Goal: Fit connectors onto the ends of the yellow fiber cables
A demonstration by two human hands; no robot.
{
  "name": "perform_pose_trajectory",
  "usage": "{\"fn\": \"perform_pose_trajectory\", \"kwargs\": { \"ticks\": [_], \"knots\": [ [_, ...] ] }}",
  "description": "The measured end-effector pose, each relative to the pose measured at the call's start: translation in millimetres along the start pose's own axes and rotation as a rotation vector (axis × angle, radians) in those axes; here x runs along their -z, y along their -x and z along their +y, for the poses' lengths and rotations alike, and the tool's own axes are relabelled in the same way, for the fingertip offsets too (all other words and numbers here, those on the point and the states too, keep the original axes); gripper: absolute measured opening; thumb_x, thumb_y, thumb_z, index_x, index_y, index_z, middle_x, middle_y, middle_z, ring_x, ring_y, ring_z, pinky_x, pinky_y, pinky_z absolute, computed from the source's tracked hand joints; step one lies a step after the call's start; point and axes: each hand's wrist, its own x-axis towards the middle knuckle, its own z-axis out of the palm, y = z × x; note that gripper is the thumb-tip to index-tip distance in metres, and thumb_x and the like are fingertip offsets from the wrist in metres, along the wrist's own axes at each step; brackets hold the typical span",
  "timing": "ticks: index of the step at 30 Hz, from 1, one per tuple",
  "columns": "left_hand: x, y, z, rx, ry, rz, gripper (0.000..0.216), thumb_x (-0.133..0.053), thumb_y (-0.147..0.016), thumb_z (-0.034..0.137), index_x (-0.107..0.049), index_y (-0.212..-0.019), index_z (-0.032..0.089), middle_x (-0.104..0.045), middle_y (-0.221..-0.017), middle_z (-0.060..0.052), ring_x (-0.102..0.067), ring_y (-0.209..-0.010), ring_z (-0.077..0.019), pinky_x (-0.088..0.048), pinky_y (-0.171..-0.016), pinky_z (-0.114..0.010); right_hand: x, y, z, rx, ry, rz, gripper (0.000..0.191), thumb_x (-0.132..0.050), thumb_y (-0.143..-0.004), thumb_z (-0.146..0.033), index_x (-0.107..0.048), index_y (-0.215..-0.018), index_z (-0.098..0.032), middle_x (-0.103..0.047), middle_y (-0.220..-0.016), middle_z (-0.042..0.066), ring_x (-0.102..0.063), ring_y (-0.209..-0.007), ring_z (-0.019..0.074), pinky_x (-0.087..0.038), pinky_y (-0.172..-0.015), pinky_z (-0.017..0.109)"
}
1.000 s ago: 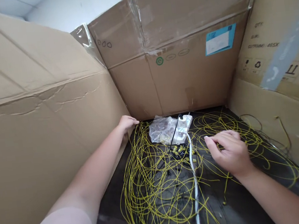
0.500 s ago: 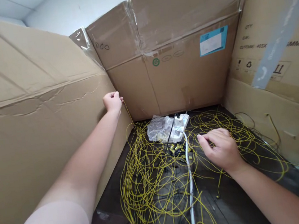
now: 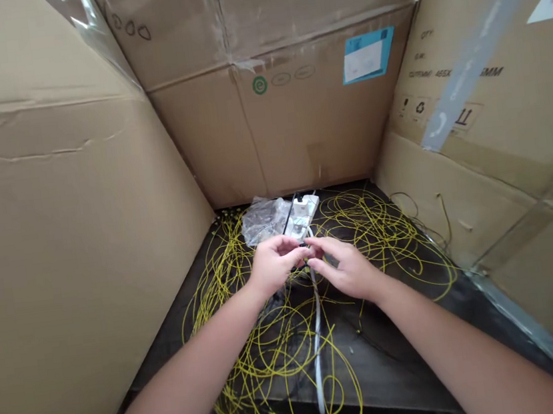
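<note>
My left hand (image 3: pixel 274 264) and my right hand (image 3: pixel 349 270) meet above the middle of the dark tabletop, fingertips almost touching. Both are closed in a pinch; what lies between the fingertips is small and mostly hidden, with only a dark bit showing. Just behind them sits a white power strip (image 3: pixel 311 211) with a plug in it. Its thick white cord (image 3: pixel 317 336) runs toward me beneath the hands. Loose coils of thin yellow wire (image 3: pixel 255 364) spread to the left and in front, and another yellow tangle (image 3: pixel 366 223) lies to the right.
Large cardboard boxes stand around the dark tabletop (image 3: pixel 392 367): a left one (image 3: pixel 86 257), a back one (image 3: pixel 287 132) and a right one (image 3: pixel 516 151) with grey tape. A crumpled clear plastic bag (image 3: pixel 264 218) lies beside the power strip.
My left hand has come down and right from the left box, where it held up a yellow wire. My right hand has moved left to meet it. The view has tilted downward.
</note>
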Motion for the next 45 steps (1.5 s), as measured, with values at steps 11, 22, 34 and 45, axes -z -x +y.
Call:
{"fn": "perform_pose_trajectory", "kwargs": {
  "ticks": [11, 22, 34, 45],
  "knots": [
    [10.5, 2.1, -25.9, 0.036, 0.023, -0.063, 0.019, -0.066, -0.071, 0.033, -0.066, -0.074, 0.013, -0.065, -0.060, -0.002, -0.060, -0.054, -0.0119, -0.051, -0.055, -0.024, -23.3, -0.2, 4.3, -0.159, -0.222, 0.066, 0.016, -0.054, -0.083, -0.023, -0.066, -0.094, -0.021, -0.067, -0.087, 0.003, -0.062, -0.079, 0.0156, -0.050, -0.074, 0.031],
    [21.3, 2.4, -26.2, -0.044, -0.296, -0.108, 0.016, -0.058, -0.074, 0.029, -0.069, -0.073, 0.018, -0.067, -0.067, -0.003, -0.057, -0.058, -0.0135, -0.046, -0.055, -0.024, -34.3, -7.9, 5.9, -0.365, -0.356, 0.092, 0.020, -0.056, -0.080, -0.029, -0.069, -0.091, -0.019, -0.069, -0.084, 0.005, -0.064, -0.074, 0.0185, -0.053, -0.069, 0.033],
    [23.2, -1.8, -35.6, 0.011, -0.375, 0.017, 0.019, -0.053, -0.072, 0.028, -0.058, -0.058, 0.017, -0.043, -0.047, 0.004, -0.036, -0.044, -0.0086, -0.029, -0.044, -0.021, -40.2, -10.7, 16.5, -0.032, 0.184, 0.128, 0.013, -0.055, -0.079, -0.014, -0.067, -0.076, -0.020, -0.065, -0.081, 0.004, -0.057, -0.076, 0.0170, -0.044, -0.073, 0.035],
    [23.5, -1.1, -39.4, -0.049, -0.354, 0.006, 0.017, -0.053, -0.077, 0.031, -0.063, -0.075, 0.017, -0.061, -0.065, -0.001, -0.052, -0.057, -0.0116, -0.042, -0.054, -0.022, -37.6, -10.1, 10.0, -0.063, 0.186, 0.136, 0.016, -0.056, -0.080, -0.022, -0.063, -0.094, -0.020, -0.062, -0.098, 0.007, -0.054, -0.090, 0.0204, -0.040, -0.082, 0.039]
  ]
}}
